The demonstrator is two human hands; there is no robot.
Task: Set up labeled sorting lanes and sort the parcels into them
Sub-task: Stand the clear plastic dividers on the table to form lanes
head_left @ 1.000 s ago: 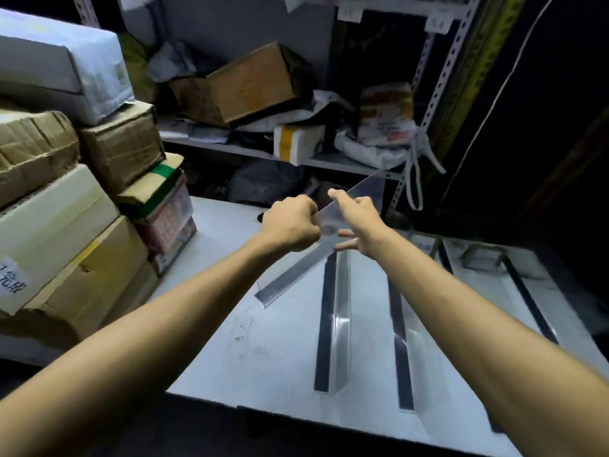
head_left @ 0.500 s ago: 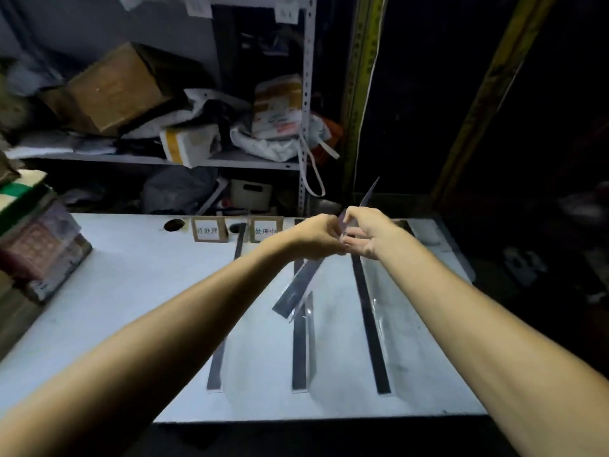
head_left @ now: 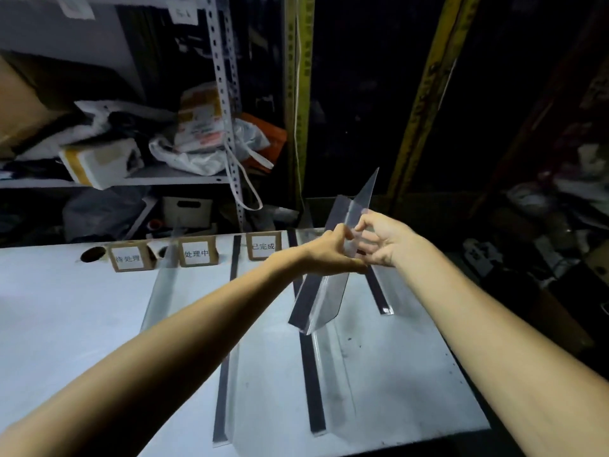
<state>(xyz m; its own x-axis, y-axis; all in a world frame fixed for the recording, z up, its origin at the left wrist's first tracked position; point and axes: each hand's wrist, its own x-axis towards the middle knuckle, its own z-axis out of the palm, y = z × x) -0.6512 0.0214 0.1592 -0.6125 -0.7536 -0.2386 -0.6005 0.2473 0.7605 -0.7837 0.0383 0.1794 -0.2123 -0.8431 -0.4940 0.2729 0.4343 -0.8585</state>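
A clear acrylic L-shaped divider strip (head_left: 324,295) with a dark edge hangs tilted above the white table (head_left: 66,311). My left hand (head_left: 329,252) grips its middle. My right hand (head_left: 382,240) pinches its upper part with the fingers spread. Several more clear divider strips lie on the table as lane walls (head_left: 227,374) (head_left: 313,384) (head_left: 379,291) (head_left: 164,282). Three cardboard label stands with white cards stand along the table's far edge (head_left: 130,257) (head_left: 197,253) (head_left: 263,245).
A metal shelf rack (head_left: 227,103) behind the table holds parcels, bags and a cardboard box (head_left: 99,163). Yellow posts (head_left: 298,94) stand behind the table's far right. The area right of the table is dark and cluttered.
The view has swung right and the stacked boxes on the left have left the frame. The held strip has moved right and stands steeper over the right lanes.
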